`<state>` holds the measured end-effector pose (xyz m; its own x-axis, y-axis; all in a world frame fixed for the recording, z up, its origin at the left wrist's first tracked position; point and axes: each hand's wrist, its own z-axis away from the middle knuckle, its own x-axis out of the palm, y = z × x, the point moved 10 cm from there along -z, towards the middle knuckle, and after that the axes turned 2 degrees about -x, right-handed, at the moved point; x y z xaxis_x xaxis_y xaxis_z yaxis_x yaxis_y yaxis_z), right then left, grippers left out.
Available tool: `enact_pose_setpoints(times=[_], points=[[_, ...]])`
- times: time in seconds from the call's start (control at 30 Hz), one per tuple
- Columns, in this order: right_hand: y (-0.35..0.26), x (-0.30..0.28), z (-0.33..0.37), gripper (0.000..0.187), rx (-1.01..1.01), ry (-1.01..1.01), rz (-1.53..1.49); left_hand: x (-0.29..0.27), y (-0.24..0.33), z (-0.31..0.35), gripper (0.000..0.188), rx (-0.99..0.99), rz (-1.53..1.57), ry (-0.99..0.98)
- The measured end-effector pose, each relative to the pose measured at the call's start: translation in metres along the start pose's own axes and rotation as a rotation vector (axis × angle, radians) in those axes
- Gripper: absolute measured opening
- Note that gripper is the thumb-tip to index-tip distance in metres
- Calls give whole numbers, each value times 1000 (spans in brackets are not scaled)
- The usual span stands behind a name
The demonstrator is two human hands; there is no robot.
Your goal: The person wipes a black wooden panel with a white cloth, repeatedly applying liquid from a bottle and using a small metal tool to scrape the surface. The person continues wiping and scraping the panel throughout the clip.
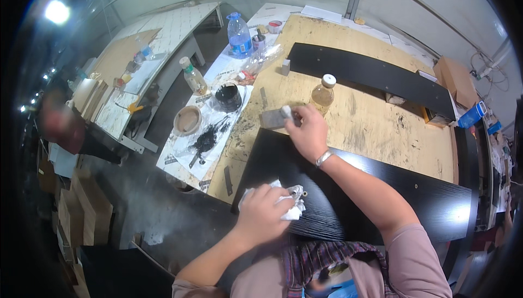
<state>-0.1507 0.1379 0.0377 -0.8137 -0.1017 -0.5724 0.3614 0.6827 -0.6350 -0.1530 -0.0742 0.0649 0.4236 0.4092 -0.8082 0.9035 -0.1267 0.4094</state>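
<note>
My left hand (260,211) is closed on a crumpled white wiping cloth (295,211), marked with dark smudges. It presses near the left end of a glossy black board (370,189) in front of me. My right hand (309,134) reaches past the far edge of that board, fingers pinched on a small white wad (286,112). Under the wad lies a flat grey block (271,119). Just beyond my right hand stands a clear bottle (322,96) of yellowish liquid with a white cap.
A black-smeared tub (228,97), a round brown dish (187,120) and a squeeze bottle (193,77) stand on the left. Behind them is a large water jug (239,36). Another black board (370,71) lies at the back. A person (68,123) is at far left.
</note>
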Motion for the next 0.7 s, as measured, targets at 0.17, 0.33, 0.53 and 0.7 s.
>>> enact_pose_setpoints(times=[0.17,0.33,0.53,0.7], points=[[-55,35,-2,19,-51,-130,133,0,-11,7,31,26,129,-11],[-46,52,14,22,12,-228,291,5,-10,4,34,71,177,-45],[14,-44,41,17,182,-139,473,-2,-18,11,36,106,242,-59],[-32,5,24,23,126,-119,284,4,-9,6,35,155,228,-81]])
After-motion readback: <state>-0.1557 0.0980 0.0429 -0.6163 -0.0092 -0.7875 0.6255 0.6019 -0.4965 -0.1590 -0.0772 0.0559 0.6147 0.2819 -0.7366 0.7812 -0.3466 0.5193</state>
